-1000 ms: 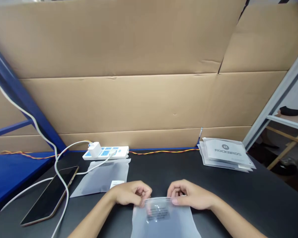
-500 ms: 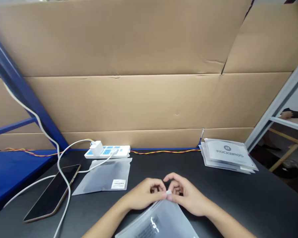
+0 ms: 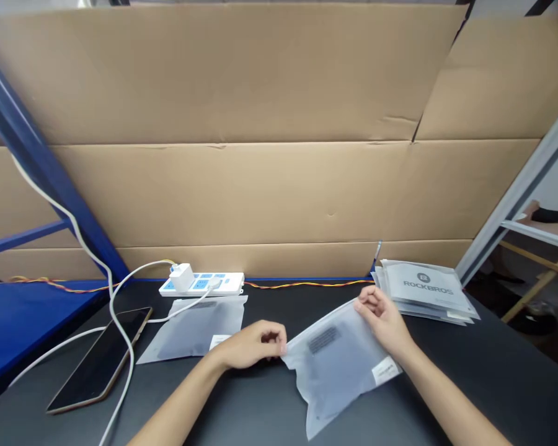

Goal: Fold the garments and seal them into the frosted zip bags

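A frosted plastic zip bag (image 3: 339, 359) is stretched between my two hands over the black table. My left hand (image 3: 258, 345) pinches its left top corner. At the other end of the top edge, my right hand (image 3: 382, 316) grips the opposite corner with thumb and fingers. Printed dark text shows near the top of the bag, and a white label (image 3: 385, 370) sits at its lower right. Something dark and flat appears through the plastic. Partly behind my left forearm lies a second frosted bag (image 3: 193, 331) with a label.
At the back right is a stack of frosted bags (image 3: 428, 288) printed ROCKBROS, beside a pen (image 3: 376, 257). A white power strip (image 3: 232, 284) with a plugged-in charger stands at the back left. A phone (image 3: 105, 356) lies at the left, with white cables (image 3: 123, 334) crossing it.
My hands have moved apart, the right one up and to the right, the left one slightly left. The bag has been raised and spread out, showing its label and print.
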Demonstrator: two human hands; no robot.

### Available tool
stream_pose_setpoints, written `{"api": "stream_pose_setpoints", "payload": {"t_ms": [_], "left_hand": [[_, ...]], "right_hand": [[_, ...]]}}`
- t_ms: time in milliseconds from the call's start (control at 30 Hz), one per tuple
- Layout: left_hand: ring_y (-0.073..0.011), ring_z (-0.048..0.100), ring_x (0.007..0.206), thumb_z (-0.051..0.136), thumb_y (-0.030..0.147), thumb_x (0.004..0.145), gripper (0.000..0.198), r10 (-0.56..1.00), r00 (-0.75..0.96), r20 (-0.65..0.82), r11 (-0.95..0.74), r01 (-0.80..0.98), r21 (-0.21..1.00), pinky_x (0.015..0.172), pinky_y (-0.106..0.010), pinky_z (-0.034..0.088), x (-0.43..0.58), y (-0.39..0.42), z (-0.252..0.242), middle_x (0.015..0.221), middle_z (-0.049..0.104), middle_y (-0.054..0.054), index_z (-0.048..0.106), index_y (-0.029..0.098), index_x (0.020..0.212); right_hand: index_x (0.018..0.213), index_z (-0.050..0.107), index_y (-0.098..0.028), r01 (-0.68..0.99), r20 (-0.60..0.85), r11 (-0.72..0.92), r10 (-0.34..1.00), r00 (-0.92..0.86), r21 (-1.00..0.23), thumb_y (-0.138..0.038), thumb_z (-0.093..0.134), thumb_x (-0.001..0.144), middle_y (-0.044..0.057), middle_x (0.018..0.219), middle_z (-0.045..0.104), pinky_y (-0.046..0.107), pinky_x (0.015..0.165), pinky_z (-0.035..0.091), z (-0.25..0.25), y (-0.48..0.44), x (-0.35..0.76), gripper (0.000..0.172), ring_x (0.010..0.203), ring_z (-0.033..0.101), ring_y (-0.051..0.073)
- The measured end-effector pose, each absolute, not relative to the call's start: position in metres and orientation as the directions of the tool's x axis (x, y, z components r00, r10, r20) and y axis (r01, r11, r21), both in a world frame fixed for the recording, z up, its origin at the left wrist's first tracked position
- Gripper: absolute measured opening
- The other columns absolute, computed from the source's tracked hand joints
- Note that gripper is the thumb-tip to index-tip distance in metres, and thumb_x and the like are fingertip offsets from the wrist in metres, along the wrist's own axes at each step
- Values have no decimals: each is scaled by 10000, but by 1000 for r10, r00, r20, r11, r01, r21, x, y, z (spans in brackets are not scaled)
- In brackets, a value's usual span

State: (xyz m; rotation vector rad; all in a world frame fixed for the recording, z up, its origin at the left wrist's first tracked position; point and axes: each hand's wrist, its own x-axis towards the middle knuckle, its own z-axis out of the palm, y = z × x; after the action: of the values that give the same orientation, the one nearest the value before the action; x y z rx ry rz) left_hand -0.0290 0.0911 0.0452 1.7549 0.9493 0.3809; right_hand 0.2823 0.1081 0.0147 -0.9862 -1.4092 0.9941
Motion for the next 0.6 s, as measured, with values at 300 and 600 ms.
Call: {"api": "stream_pose_setpoints", "payload": {"t_ms": [300, 600], "left_hand": [[-148, 526, 751, 613, 491, 881, 317, 796, 605, -38, -171, 284, 944, 671, -229, 402, -10, 80, 44, 819, 607, -1, 640, 177, 856], [-91, 447, 595, 667, 502, 852, 389, 905, 403, -136, 229, -194, 954, 548, -180, 362, -10, 81, 35, 684, 460, 56, 468, 185, 744]], "right_hand": [[1059, 575, -236, 439, 559, 574, 810, -179, -691, -365, 551, 935, 103, 1159, 641, 449, 976, 466, 25, 83, 253, 180, 1122, 589, 271], [1499, 340, -222, 582, 492, 812, 492, -718, 36, -93, 542, 844, 73, 1542, 407, 537, 1164, 305, 27, 62, 229, 697, 1459, 282, 290]]}}
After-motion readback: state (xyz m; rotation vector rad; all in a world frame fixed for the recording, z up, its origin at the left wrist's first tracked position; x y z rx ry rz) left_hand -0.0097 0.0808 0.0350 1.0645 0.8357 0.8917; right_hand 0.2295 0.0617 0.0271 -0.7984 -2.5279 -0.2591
